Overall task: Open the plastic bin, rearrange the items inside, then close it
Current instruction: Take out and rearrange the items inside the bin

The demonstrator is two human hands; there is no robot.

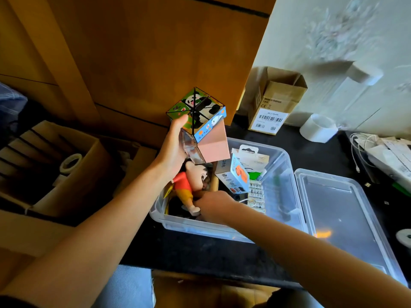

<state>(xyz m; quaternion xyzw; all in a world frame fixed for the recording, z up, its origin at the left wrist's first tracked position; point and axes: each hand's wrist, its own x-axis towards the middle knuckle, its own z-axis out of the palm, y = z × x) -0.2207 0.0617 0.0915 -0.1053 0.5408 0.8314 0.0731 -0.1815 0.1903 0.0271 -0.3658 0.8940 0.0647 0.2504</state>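
Two hands: left hand fingers round one panda cube, right hand fingers gripping one figurine in one open bin.

Your right hand hides its own fingertips and the red-shirted cartoon figurine's feet inside the clear plastic bin.

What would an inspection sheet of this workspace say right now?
Surface: dark tabletop, dusty.
Job's things: clear plastic bin open; lid lying beside it; doll, small boxes inside.
Clutter: cardboard box, white tape roll, papers.
Hands: left hand holds panda cube above the bin; right hand reaches in beside the doll, grip unclear.
Cables: white cable at right.
Surroundings: wooden cabinet, pale wall, open carton at left.
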